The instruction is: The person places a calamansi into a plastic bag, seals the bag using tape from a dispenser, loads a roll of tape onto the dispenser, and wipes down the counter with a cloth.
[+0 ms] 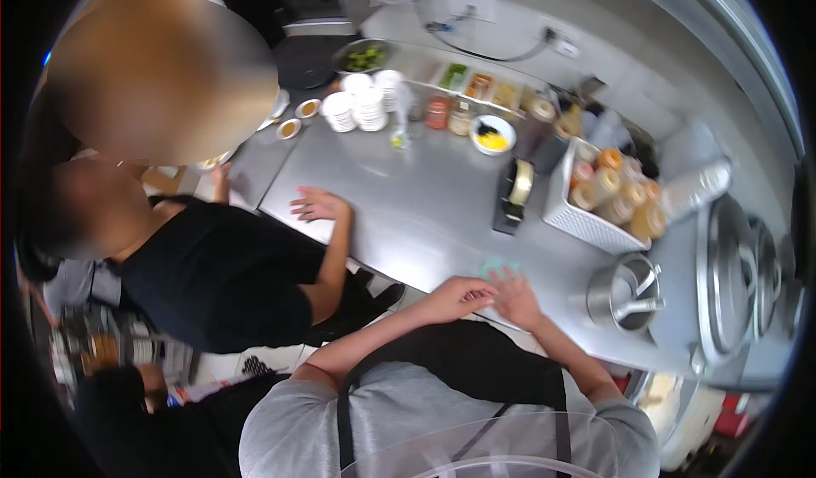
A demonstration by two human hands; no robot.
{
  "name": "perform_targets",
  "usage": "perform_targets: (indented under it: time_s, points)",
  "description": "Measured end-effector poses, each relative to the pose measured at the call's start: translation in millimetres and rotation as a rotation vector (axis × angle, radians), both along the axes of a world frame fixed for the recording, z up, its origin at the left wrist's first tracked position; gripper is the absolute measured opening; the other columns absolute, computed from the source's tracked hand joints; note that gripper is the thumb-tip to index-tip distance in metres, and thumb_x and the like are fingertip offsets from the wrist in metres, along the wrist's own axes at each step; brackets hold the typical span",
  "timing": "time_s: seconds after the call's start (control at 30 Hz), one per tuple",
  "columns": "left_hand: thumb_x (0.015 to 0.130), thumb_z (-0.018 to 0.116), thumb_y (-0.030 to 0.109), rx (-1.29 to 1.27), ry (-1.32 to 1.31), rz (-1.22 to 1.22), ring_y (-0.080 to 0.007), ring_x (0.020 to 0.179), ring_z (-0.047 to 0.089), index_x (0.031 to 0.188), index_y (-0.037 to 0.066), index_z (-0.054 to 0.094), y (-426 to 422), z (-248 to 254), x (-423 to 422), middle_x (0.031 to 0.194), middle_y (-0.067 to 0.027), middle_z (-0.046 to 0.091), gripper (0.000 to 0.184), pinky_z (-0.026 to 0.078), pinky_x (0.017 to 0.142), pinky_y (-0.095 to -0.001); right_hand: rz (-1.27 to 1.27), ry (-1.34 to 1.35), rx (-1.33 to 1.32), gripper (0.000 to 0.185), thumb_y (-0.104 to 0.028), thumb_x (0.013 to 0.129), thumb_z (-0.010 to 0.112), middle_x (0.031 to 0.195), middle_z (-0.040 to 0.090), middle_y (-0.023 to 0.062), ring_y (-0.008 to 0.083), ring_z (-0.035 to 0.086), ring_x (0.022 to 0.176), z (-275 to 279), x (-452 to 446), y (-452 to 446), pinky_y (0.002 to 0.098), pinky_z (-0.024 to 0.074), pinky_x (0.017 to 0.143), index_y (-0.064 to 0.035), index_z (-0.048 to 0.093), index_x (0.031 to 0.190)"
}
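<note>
My left hand point(461, 298) is at the counter's front edge, fingers loosely bent and pointing right, with nothing seen in it. Its fingertips come close to my right hand point(515, 299); whether they touch, I cannot tell. The right hand lies palm down with fingers spread at the edge of the steel counter point(408, 223). Just beyond its fingertips is a blurred pale green patch point(500, 265), perhaps a cloth. Farther back stands a black tape dispenser point(515, 193) with a roll in it. A steel pot point(625, 294) with handled utensils inside sits to the right.
A co-worker in black point(229, 265) stands at left, one hand point(319, 204) over the counter. Along the back are stacked white cups point(365, 108), jars point(437, 113), and a white bowl point(493, 135) of yellow and black food. A white basket point(595, 223) of bottles stands right, near large lidded pots point(727, 278).
</note>
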State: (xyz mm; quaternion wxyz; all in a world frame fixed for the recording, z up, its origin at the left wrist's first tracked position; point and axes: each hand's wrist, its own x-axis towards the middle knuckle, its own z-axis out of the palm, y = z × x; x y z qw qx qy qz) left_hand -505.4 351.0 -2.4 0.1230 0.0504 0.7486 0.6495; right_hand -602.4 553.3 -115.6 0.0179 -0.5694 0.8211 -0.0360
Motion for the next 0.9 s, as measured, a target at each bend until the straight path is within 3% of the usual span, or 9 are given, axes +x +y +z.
perform_targets:
  time_s: [0.13, 0.3, 0.4, 0.43, 0.6, 0.73, 0.83, 0.9]
  points:
    - [0.083, 0.055, 0.013, -0.023, 0.002, -0.09, -0.0111, 0.082, 0.058, 0.101, 0.003, 0.058, 22, 2, -16, 0.092, -0.005, 0.062, 0.02, 0.045, 0.075, -0.0251, -0.549, 0.033, -0.21, 0.046, -0.032, 0.084, 0.045, 0.132, 0.037, 0.0091, 0.0326, 0.028, 0.123, 6, -52, 74, 0.0519, 0.019, 0.1, -0.0175, 0.039, 0.127]
    - [0.086, 0.053, 0.016, -0.003, -0.016, -0.195, -0.012, 0.086, 0.057, 0.101, 0.002, 0.057, 39, -3, -29, 0.094, -0.0074, 0.061, 0.021, 0.045, 0.075, -0.0265, -0.879, 0.09, -0.269, 0.048, -0.031, 0.084, 0.046, 0.133, 0.035, 0.0092, 0.0334, 0.028, 0.123, -7, -49, 72, 0.0524, 0.0189, 0.1, -0.017, 0.036, 0.129]
    - [0.086, 0.053, 0.018, -0.084, 0.082, -0.254, -0.0135, 0.088, 0.056, 0.104, 0.001, 0.056, 47, 2, -38, 0.095, -0.0081, 0.061, 0.025, 0.045, 0.077, -0.0276, -0.696, 0.022, -0.2, 0.054, -0.03, 0.081, 0.05, 0.137, 0.028, 0.0091, 0.0349, 0.023, 0.125, -9, 0, 69, 0.0546, 0.0177, 0.099, -0.0156, 0.035, 0.13]
    - [0.084, 0.055, 0.021, -0.03, 0.139, -0.213, -0.0127, 0.077, 0.057, 0.1, 0.002, 0.057, 51, -9, -39, 0.087, -0.0092, 0.063, 0.025, 0.045, 0.069, -0.0264, -0.616, 0.006, -0.16, 0.053, -0.029, 0.08, 0.052, 0.136, 0.03, 0.0095, 0.0348, 0.024, 0.125, -1, 17, 72, 0.0552, 0.0176, 0.099, -0.0149, 0.036, 0.129]
    - [0.085, 0.055, 0.021, -0.068, 0.152, -0.191, -0.0144, 0.08, 0.058, 0.102, 0.002, 0.057, 45, -5, -44, 0.09, -0.0091, 0.062, 0.026, 0.046, 0.073, -0.0274, -0.471, -0.041, -0.075, 0.052, -0.034, 0.079, 0.052, 0.133, 0.033, 0.0095, 0.0365, 0.024, 0.124, -18, 58, 110, 0.0579, 0.017, 0.097, -0.0151, 0.04, 0.126]
    - [0.085, 0.054, 0.021, -0.084, 0.103, -0.13, -0.0142, 0.086, 0.057, 0.103, 0.001, 0.056, 36, -7, -40, 0.094, -0.009, 0.061, 0.026, 0.045, 0.077, -0.0275, -0.559, 0.003, -0.139, 0.053, -0.035, 0.079, 0.052, 0.134, 0.032, 0.0096, 0.037, 0.024, 0.124, -2, 33, 94, 0.0596, 0.0155, 0.097, -0.0147, 0.04, 0.126]
    - [0.084, 0.055, 0.022, -0.08, 0.147, -0.052, -0.0141, 0.076, 0.058, 0.101, 0.003, 0.057, 34, -14, -35, 0.089, -0.0081, 0.062, 0.026, 0.046, 0.072, -0.0268, -0.579, 0.033, -0.183, 0.051, -0.034, 0.08, 0.05, 0.133, 0.033, 0.0109, 0.0376, 0.025, 0.123, 3, -16, 70, 0.0575, 0.0157, 0.098, -0.0137, 0.041, 0.126]
    - [0.085, 0.055, 0.021, -0.077, 0.118, -0.064, -0.0133, 0.081, 0.057, 0.102, 0.003, 0.057, 32, -7, -30, 0.092, -0.008, 0.062, 0.025, 0.046, 0.074, -0.0267, -0.612, 0.036, -0.241, 0.049, -0.033, 0.081, 0.049, 0.132, 0.035, 0.0113, 0.0374, 0.026, 0.123, 1, -51, 57, 0.0555, 0.0174, 0.099, -0.0135, 0.042, 0.126]
